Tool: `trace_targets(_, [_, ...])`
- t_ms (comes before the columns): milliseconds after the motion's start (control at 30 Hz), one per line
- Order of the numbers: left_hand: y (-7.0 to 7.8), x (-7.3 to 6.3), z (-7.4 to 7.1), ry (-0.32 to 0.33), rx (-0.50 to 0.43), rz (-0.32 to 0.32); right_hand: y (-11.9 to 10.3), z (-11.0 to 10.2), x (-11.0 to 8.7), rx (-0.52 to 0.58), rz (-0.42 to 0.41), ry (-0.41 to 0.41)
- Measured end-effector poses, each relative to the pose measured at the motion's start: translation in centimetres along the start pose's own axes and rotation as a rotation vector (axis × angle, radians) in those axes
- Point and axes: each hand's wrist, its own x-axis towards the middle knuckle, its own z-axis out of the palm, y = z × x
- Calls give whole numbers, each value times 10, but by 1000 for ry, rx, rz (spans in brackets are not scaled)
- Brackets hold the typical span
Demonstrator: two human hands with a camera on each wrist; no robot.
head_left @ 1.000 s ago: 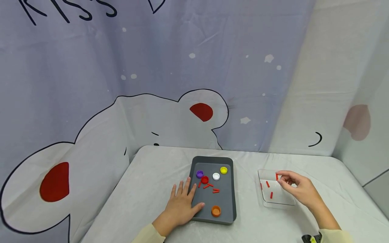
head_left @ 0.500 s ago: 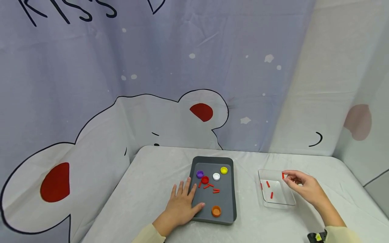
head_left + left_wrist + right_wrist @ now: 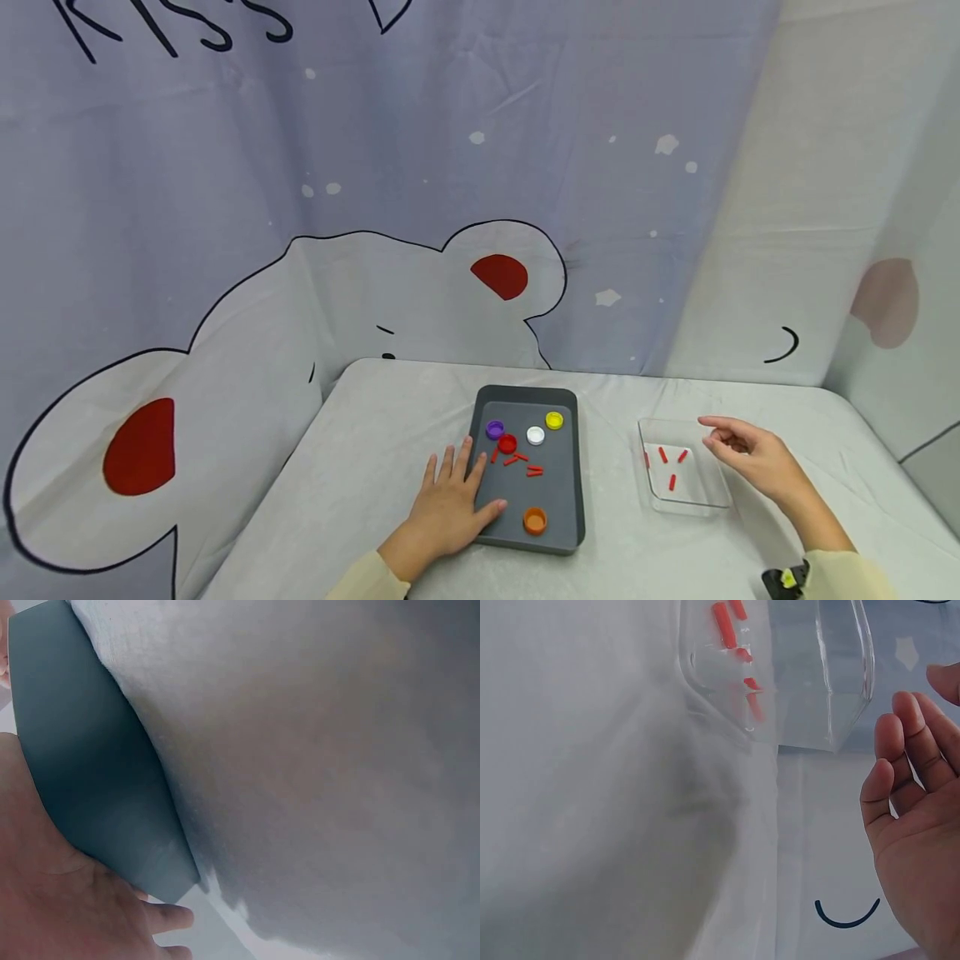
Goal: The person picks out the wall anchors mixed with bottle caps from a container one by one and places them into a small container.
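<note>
Over the right edge of a clear plastic box hovers my right hand, its thumb and forefinger apart with nothing between them. Several short red sticks lie in the box; the right wrist view also shows red sticks through its clear wall. My left hand rests spread on the left edge of a dark grey tray. In the left wrist view the tray's side lies beside the palm.
On the tray stand a purple cap, a red cap, a white cap, a yellow cap and an orange cap. Several red sticks lie among them. A printed curtain hangs behind the white-covered table.
My right hand moved right along the box, then let go of the red stick it pinched; that stick now lies in the box. The left hand stayed on the tray.
</note>
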Motion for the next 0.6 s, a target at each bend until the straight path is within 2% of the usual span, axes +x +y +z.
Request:
trace_targets(233, [1,0,-1,-8,4,-3,-7,6,0,19,-25,-7])
trace_targets(600, [0,1,2,-13,14,-8,-31,33,14,43,-188,-86])
